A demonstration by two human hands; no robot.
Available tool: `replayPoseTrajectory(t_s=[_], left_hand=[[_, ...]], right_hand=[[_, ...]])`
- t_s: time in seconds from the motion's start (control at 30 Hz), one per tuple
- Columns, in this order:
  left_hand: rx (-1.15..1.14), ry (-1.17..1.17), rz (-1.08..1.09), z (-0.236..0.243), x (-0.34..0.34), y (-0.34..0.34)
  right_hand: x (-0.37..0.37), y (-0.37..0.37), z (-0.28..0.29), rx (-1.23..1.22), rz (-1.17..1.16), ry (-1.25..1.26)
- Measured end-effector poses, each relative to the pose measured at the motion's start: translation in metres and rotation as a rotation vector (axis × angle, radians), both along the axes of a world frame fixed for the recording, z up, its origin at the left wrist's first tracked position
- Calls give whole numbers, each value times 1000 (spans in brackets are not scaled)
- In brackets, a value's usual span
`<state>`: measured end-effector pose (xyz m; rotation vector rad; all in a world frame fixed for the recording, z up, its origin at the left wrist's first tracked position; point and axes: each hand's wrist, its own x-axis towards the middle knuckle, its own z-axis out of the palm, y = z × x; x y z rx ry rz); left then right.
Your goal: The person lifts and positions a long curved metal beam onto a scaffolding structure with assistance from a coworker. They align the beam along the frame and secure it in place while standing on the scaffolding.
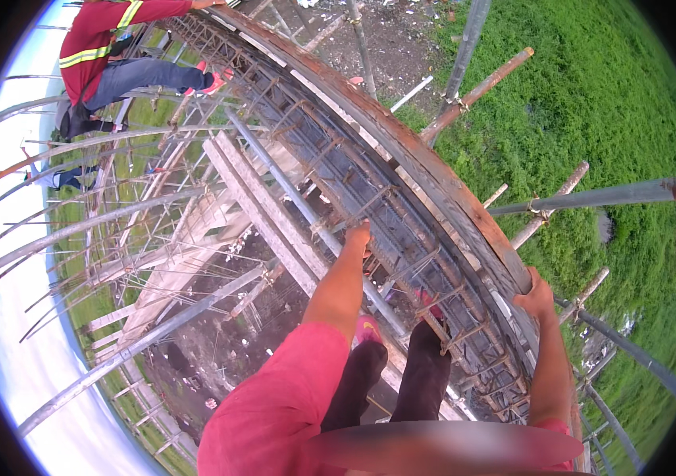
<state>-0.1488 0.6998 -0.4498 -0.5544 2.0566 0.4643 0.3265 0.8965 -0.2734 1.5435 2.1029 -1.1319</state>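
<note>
A rebar cage (389, 208) runs in a long curve inside a beam form, with dark boards beneath it. My left hand (359, 236) is closed around a bar at the cage's inner side. Along the outer side stands a wooden formwork board (477, 226). My right hand (536, 296) grips the top edge of that board, its thumb over the near face and its other fingers partly hidden. Between my arms are my legs in dark trousers, with a pink shoe (367, 330) at the inner side of the cage.
A co-worker (88, 47) in a red reflective top straddles the far left framework. Another person (64, 176) is farther off. Scaffold pipes (592, 197) stick out over grass (592, 103) on the right. Pale beams (262, 210) and bare ground (195, 373) lie below on the left.
</note>
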Motion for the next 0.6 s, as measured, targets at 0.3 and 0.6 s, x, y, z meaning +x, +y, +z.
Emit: replayPoseTrajectory(t_s=[0.3,0.6], left_hand=[[84,-67,-130,33,-3,1],[371,93,-309,13,54,-41]], right_hand=[[-1,-5,-7,-9,-40,106],[12,-10,-32,15,-36,119]])
